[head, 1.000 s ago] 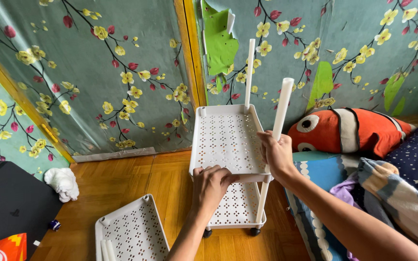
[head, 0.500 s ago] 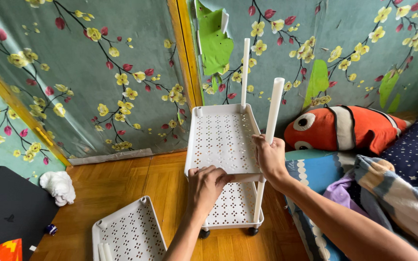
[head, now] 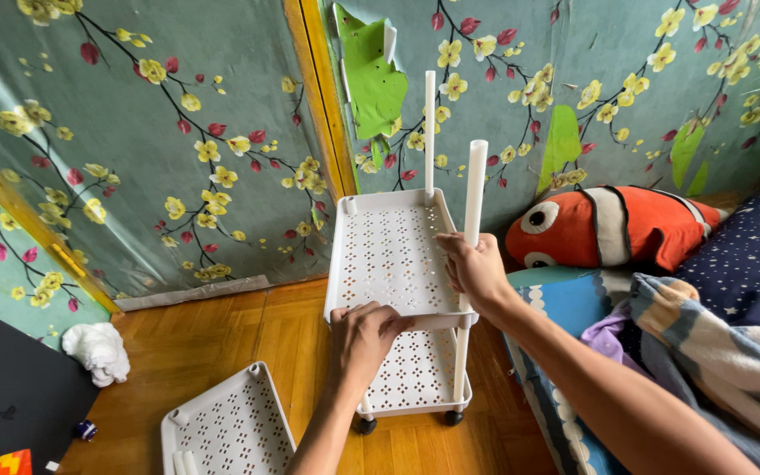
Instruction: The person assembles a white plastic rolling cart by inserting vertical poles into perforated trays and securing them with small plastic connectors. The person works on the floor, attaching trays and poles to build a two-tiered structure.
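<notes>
Step in hand: you appear to be seating the upper shelf of a white wheeled cart on its posts; it sits tilted above the bottom shelf.
Left hand: closed over the near edge of the upper shelf, at its near left corner, thumb on top.
Right hand: wrapped round the near right post, just above the shelf's near right corner.
Far post: upright at the far right corner, untouched.
Left corners: sockets show no posts above the shelf.
Next move, as a judgement: it calls for levelling the shelf and pressing it evenly on the posts while you steady the post.
Spare shelf: flat on the wood floor, left of the cart, near your left forearm.
Packages, labels, signs: none legible; a red and yellow corner of something flat at the floor's near left edge, beside a black case.
Nearby: white cloth on the floor; orange fish cushion right of the cart.
</notes>
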